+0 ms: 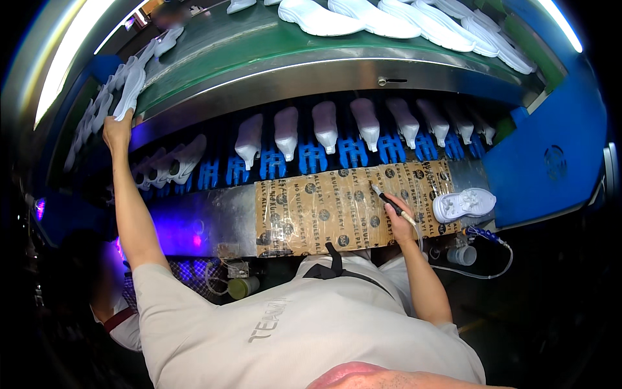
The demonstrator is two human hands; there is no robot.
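Left hand (118,131) grips white sole (133,89), right hand (398,221) holds slim tool (388,200)

The left arm (135,207) reaches nearly straight toward half past eleven, the left hand (118,133) pinching. The right arm (437,311) is bent, forearm (419,269) toward eleven o'clock, the right hand (400,225) curled in a writing grip.
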